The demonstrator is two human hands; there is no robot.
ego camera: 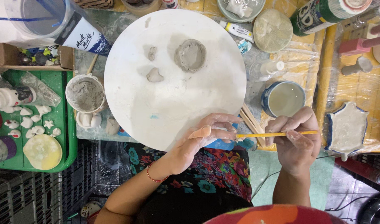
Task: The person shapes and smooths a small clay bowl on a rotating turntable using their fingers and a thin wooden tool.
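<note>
Small pale clay piece [200,132] sits pinched in the left hand [198,141], over the near edge of a round white board [173,103]. Right hand [296,139] is clamped on a thin yellow wooden stick [273,134], whose tip reaches the left hand's fingers [223,135].

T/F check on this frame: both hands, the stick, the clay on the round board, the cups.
1. The right hand holds a thin yellow stick. True.
2. The left hand is empty. False: it pinches a small clay piece at the stick's tip.
3. A small clay bowl sits on the round white board. True.
4. The board holds only the bowl. False: two small clay lumps lie left of it.
5. The blue-rimmed cup stands on the board. False: it stands on the table, right of the board.
</note>
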